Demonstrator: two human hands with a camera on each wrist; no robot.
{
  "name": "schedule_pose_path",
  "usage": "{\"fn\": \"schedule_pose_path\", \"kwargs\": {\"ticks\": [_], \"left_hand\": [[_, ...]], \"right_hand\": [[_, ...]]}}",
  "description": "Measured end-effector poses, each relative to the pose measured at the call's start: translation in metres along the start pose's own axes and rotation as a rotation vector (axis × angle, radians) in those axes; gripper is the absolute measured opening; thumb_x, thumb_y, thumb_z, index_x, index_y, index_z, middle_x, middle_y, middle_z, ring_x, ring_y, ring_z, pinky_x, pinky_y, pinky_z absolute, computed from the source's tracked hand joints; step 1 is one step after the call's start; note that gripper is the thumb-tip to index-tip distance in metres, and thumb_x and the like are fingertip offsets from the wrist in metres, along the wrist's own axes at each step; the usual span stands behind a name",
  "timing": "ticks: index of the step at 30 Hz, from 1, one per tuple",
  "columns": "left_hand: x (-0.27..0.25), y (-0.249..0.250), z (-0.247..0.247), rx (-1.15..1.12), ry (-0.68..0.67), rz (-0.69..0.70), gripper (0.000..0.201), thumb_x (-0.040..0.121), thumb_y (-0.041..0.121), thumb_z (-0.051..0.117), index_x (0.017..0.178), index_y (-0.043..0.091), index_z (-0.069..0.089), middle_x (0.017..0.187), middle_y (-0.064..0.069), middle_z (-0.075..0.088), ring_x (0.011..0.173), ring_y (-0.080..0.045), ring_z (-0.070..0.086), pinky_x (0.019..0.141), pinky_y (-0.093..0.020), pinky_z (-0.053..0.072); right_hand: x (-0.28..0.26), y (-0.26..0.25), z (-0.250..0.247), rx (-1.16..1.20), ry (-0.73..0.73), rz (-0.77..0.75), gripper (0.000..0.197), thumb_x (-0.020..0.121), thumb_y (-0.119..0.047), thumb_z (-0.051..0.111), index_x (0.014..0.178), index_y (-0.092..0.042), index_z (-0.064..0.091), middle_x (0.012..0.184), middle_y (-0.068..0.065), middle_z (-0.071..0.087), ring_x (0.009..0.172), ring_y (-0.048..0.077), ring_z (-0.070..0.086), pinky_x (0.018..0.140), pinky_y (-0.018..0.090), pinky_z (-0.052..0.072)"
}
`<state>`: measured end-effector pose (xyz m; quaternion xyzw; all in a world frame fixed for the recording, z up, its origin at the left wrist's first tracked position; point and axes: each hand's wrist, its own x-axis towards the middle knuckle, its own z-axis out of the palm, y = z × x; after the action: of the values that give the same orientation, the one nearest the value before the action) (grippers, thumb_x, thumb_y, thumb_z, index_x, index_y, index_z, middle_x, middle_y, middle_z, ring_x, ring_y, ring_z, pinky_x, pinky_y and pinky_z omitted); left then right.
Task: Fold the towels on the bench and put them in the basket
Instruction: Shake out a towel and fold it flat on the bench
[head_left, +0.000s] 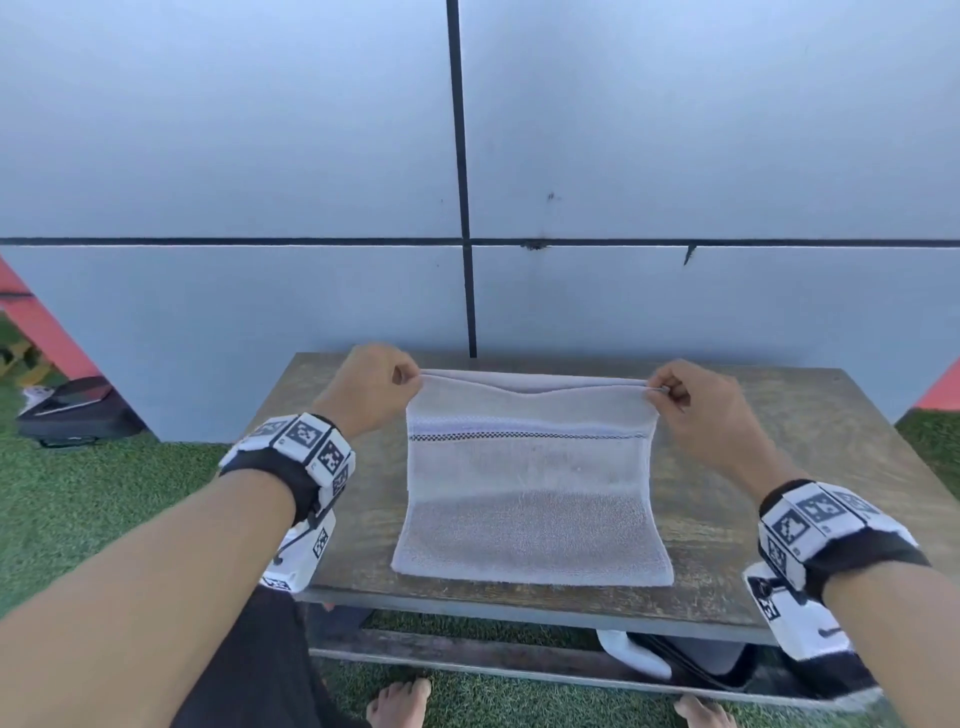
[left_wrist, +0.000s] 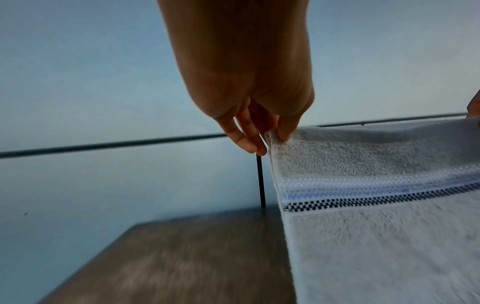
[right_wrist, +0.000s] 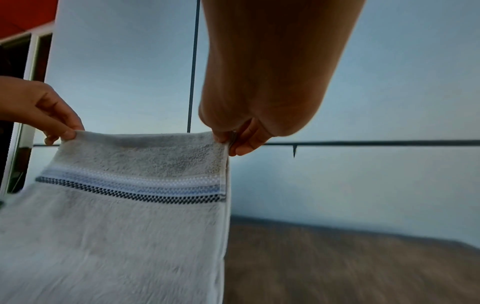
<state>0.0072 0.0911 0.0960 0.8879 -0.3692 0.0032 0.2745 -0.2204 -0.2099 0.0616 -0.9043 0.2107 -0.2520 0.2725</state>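
A white towel (head_left: 530, 488) with a blue and black checked stripe is held up over the wooden bench (head_left: 810, 457). Its near part lies flat on the bench top and its far edge is raised. My left hand (head_left: 410, 376) pinches the raised left corner, and my right hand (head_left: 657, 392) pinches the raised right corner. In the left wrist view the left hand (left_wrist: 272, 137) pinches the towel (left_wrist: 376, 236) at its corner. In the right wrist view the right hand (right_wrist: 228, 144) pinches the towel (right_wrist: 116, 226), with the left hand (right_wrist: 67, 131) at the other corner. No basket is in view.
A grey panelled wall (head_left: 675, 156) stands right behind the bench. Green artificial turf (head_left: 93, 509) surrounds it. A dark bag (head_left: 78, 415) lies on the turf at the left. White and dark items (head_left: 675, 660) sit under the bench, and bare feet (head_left: 400, 701) show below.
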Motion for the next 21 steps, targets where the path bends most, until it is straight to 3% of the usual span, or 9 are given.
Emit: {"fn": "schedule_pose_path", "kwargs": {"ticks": [2, 4, 7, 10, 11, 13, 15, 18, 21], "left_hand": [[0.015, 0.016, -0.027, 0.014, 0.057, 0.047, 0.014, 0.088, 0.014, 0.067, 0.08, 0.007, 0.075, 0.08, -0.004, 0.072, 0.081, -0.021, 0.066, 0.077, -0.037, 0.054], [0.028, 0.03, -0.052, 0.036, 0.104, 0.102, 0.012, 0.087, 0.012, 0.067, 0.081, 0.005, 0.075, 0.08, -0.008, 0.073, 0.081, -0.025, 0.067, 0.083, -0.041, 0.054], [0.04, 0.051, -0.085, 0.034, 0.145, 0.12, 0.014, 0.089, 0.012, 0.065, 0.081, 0.005, 0.074, 0.08, -0.011, 0.073, 0.081, -0.028, 0.068, 0.082, -0.04, 0.054], [0.046, 0.07, -0.11, 0.051, 0.247, 0.174, 0.013, 0.09, 0.012, 0.066, 0.085, 0.005, 0.075, 0.083, -0.01, 0.073, 0.083, -0.027, 0.067, 0.081, -0.036, 0.053], [0.047, 0.075, -0.116, 0.032, 0.299, 0.188, 0.013, 0.091, 0.012, 0.066, 0.087, 0.005, 0.076, 0.082, -0.007, 0.072, 0.081, -0.025, 0.067, 0.079, -0.033, 0.053], [0.045, 0.083, -0.122, -0.047, 0.394, 0.195, 0.012, 0.091, 0.011, 0.066, 0.088, 0.006, 0.076, 0.078, -0.001, 0.069, 0.076, -0.02, 0.066, 0.073, -0.026, 0.052], [0.035, 0.083, -0.12, -0.113, 0.452, 0.2, 0.01, 0.092, 0.012, 0.066, 0.09, 0.008, 0.075, 0.077, 0.001, 0.068, 0.071, -0.015, 0.065, 0.068, -0.018, 0.052], [0.008, 0.063, -0.098, -0.18, 0.42, 0.223, 0.006, 0.092, 0.012, 0.066, 0.09, 0.011, 0.072, 0.081, 0.001, 0.07, 0.075, -0.015, 0.066, 0.071, -0.02, 0.053], [-0.033, 0.029, -0.053, -0.15, 0.258, 0.181, 0.007, 0.092, 0.011, 0.065, 0.096, 0.017, 0.063, 0.087, 0.002, 0.068, 0.081, -0.017, 0.064, 0.076, -0.025, 0.052]], "right_hand": [[0.02, -0.018, -0.023, 0.013, 0.069, -0.014, 0.007, 0.089, -0.009, 0.069, 0.084, -0.014, 0.067, 0.079, 0.001, 0.067, 0.075, 0.02, 0.062, 0.074, 0.021, 0.048], [0.037, -0.035, -0.047, 0.017, 0.107, -0.034, 0.007, 0.089, -0.008, 0.068, 0.084, -0.014, 0.067, 0.077, -0.001, 0.065, 0.07, 0.011, 0.06, 0.068, 0.005, 0.041], [0.056, -0.057, -0.079, -0.002, 0.155, -0.071, 0.008, 0.09, -0.009, 0.067, 0.084, -0.014, 0.067, 0.074, -0.001, 0.064, 0.067, 0.003, 0.057, 0.063, -0.002, 0.036], [0.068, -0.076, -0.1, 0.011, 0.242, -0.104, 0.007, 0.092, -0.01, 0.064, 0.086, -0.012, 0.066, 0.074, -0.001, 0.064, 0.07, 0.019, 0.061, 0.063, 0.004, 0.041], [0.071, -0.082, -0.105, 0.025, 0.289, -0.12, 0.006, 0.093, -0.01, 0.063, 0.088, -0.011, 0.066, 0.077, 0.002, 0.065, 0.073, 0.021, 0.063, 0.068, 0.011, 0.047], [0.071, -0.089, -0.111, 0.049, 0.385, -0.159, 0.004, 0.094, -0.011, 0.062, 0.09, -0.01, 0.064, 0.085, 0.006, 0.067, 0.077, 0.022, 0.063, 0.074, 0.024, 0.052], [0.062, -0.088, -0.111, 0.056, 0.429, -0.201, 0.005, 0.094, -0.011, 0.062, 0.091, -0.008, 0.062, 0.089, 0.007, 0.068, 0.079, 0.02, 0.063, 0.077, 0.028, 0.053], [0.031, -0.071, -0.095, 0.044, 0.363, -0.205, 0.003, 0.093, -0.007, 0.064, 0.091, -0.005, 0.064, 0.092, 0.008, 0.069, 0.081, 0.021, 0.065, 0.084, 0.033, 0.054], [-0.016, -0.039, -0.067, 0.009, 0.141, -0.153, 0.007, 0.088, -0.003, 0.07, 0.087, -0.009, 0.067, 0.089, 0.007, 0.071, 0.081, 0.023, 0.067, 0.085, 0.037, 0.056]]}}
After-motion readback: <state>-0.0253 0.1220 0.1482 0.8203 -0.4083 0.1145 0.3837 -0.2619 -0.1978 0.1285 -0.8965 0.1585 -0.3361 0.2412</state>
